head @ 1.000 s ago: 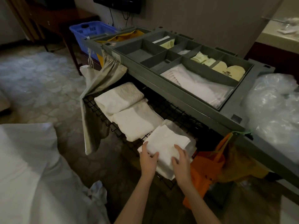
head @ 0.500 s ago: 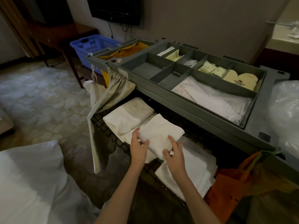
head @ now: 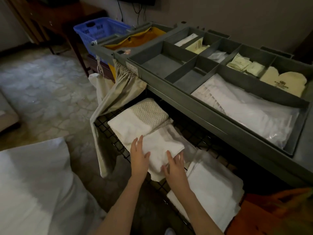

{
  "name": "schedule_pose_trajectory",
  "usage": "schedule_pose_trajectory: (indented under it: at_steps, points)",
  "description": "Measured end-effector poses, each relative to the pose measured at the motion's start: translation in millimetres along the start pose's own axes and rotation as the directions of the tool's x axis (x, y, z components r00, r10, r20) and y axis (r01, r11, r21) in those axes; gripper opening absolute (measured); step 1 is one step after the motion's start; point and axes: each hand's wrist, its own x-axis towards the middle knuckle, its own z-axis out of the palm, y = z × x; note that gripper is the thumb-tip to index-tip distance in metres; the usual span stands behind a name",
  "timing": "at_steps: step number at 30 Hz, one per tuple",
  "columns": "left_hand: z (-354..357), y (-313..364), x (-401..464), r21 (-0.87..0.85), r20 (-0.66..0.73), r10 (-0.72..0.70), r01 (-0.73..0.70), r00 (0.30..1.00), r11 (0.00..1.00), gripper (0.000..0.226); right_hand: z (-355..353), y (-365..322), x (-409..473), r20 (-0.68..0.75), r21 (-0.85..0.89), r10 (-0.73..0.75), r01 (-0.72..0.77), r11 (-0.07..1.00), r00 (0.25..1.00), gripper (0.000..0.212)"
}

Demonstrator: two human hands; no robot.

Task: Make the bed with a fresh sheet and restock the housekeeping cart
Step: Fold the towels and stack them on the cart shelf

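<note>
A folded white towel (head: 162, 145) lies on the middle stack of the cart's black wire shelf (head: 108, 131). My left hand (head: 139, 158) rests on its left edge with straight, spread fingers. On the towel's near right corner my right hand (head: 175, 168) lies flat, fingers extended. A textured cream towel (head: 145, 116) lies folded to the left. Another white folded stack (head: 213, 189) lies to the right. The grey housekeeping cart (head: 203, 109) has a divided top tray above the shelf.
The tray holds wrapped slippers (head: 250, 109) and small cream packets (head: 245, 65). A beige curtain (head: 118, 92) hangs at the cart's left end. A blue basket (head: 100, 29) stands behind. White bedding (head: 32, 187) fills the lower left; an orange bag (head: 271, 214) hangs lower right.
Both hands carried the folded towel from the right stack leftward and set it on the middle stack. The fingers have loosened from a grip and now lie flat on it.
</note>
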Motion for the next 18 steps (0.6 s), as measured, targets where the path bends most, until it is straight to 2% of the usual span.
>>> schedule_pose_trajectory:
  at_steps: [3,6,7,10,13,18]
  points:
    - [0,1,-1,0.272,-0.024,0.110,-0.099,0.994,0.957,0.065,-6,0,4,-0.112,-0.123,0.010,-0.024,0.992,0.994,0.047]
    - [-4,2,1,0.363,0.005,0.178,-0.168,0.984,0.916,0.066,-16,-1,9,-0.166,-0.234,0.046,-0.084,0.969,0.985,0.061]
    - [-6,2,1,0.383,0.017,0.192,-0.183,0.981,0.905,0.066,-19,-2,9,-0.195,-0.266,0.043,-0.095,0.959,0.980,0.059]
    - [-7,0,-4,0.403,0.024,0.204,-0.196,0.979,0.894,0.065,-17,-2,2,-0.267,-0.305,0.057,-0.141,0.942,0.962,0.055]
    - [3,-12,-11,0.390,0.028,0.268,-0.257,0.963,0.884,0.069,-8,1,-1,-0.342,-0.319,0.065,-0.181,0.930,0.937,0.062]
    - [25,-56,-12,0.343,0.033,0.390,-0.377,0.920,0.860,0.064,29,9,-1,-0.529,-0.367,-0.022,-0.205,0.907,0.848,0.055]
